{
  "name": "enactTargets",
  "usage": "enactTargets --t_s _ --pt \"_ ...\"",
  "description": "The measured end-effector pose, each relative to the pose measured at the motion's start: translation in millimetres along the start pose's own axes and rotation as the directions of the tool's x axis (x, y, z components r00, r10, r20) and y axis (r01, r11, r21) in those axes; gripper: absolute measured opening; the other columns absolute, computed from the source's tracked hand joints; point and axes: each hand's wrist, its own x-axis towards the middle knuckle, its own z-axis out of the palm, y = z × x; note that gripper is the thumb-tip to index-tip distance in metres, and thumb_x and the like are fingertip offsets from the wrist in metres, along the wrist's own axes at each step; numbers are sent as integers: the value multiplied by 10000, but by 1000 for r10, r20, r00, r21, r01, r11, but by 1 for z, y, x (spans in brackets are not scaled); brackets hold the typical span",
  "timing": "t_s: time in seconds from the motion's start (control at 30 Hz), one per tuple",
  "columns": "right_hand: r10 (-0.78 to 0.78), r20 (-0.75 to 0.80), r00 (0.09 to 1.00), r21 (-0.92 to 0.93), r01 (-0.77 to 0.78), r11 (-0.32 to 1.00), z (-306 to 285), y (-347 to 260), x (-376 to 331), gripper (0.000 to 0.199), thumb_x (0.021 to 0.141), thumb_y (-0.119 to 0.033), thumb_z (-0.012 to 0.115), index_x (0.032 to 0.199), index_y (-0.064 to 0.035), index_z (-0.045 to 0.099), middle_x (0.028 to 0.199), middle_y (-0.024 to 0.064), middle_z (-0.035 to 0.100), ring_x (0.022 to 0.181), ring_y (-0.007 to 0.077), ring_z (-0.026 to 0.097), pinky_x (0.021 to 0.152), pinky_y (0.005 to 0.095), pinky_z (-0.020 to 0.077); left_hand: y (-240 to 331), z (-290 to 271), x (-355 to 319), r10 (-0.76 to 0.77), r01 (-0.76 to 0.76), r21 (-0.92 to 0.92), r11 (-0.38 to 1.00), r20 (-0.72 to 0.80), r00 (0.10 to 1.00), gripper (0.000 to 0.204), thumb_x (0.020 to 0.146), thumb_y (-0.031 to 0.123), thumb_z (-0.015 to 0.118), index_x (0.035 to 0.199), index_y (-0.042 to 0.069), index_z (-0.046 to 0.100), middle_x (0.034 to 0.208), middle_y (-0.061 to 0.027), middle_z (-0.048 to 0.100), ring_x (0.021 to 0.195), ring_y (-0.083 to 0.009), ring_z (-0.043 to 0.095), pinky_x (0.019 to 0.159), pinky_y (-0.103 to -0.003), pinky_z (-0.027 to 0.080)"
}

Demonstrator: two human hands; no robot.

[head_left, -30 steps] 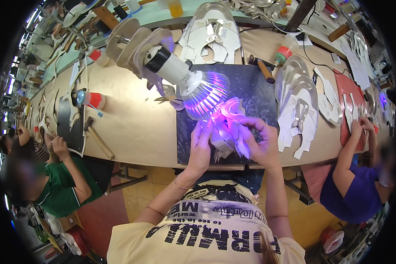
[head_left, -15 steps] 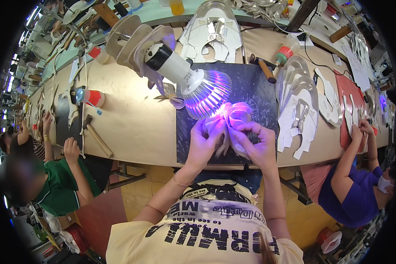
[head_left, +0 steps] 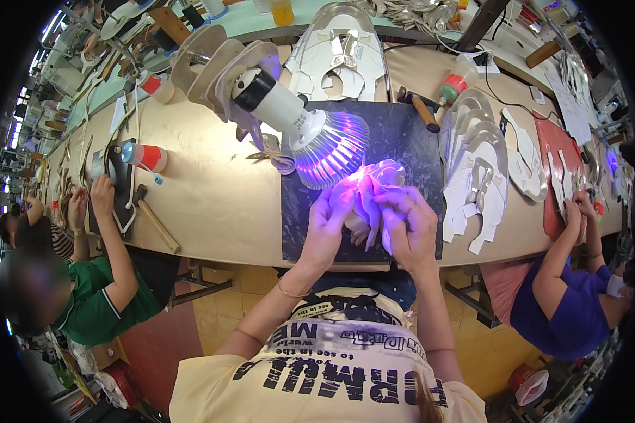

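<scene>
Under a purple-glowing lamp (head_left: 334,148) with a finned metal head, I hold a pale, looped and folded shoe-upper piece (head_left: 382,175) that looks soft. My left hand (head_left: 329,217) pinches its left side close beneath the lamp's rim. My right hand (head_left: 412,225), with a ring on one finger, grips the right side, thumb and fingers closed on it. Pale flaps of the piece hang down between both hands. All this is held above a black cutting mat (head_left: 402,134). Purple glare washes out the middle of the piece.
Stacked white shoe-upper parts on clear forms lie at the right (head_left: 483,176) and at the back (head_left: 338,49). A hammer (head_left: 424,111) rests at the mat's back right. Left are a red-labelled bottle (head_left: 148,156) and another hammer (head_left: 155,222). Co-workers sit on both sides.
My right hand has turned and shifted slightly, its fingers now higher on the folded piece, whose loops look more gathered. The co-worker's hands at left have moved down to the table.
</scene>
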Motion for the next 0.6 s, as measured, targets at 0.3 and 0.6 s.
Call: enactTargets --t_s 0.3,0.6 --pt "235 -77 969 316 -200 927 2 15 0 214 862 -57 717 1059 -16 643 864 95 693 738 128 647 673 278 502 6 -3 2 -7 7 10 1000 -5 1000 303 1008 174 553 1251 -6 567 1107 -35 648 995 -82 595 886 -270 471" --pt "20 109 994 -5 -19 1000 -5 4 6 274 851 -159 702 1095 -46 653 932 109 634 819 276 636 742 355 512 8 -8 6 -103 98 -123 988 -37 994 278 1013 231 541 1189 25 604 993 -4 638 858 -48 585 744 -226 469"
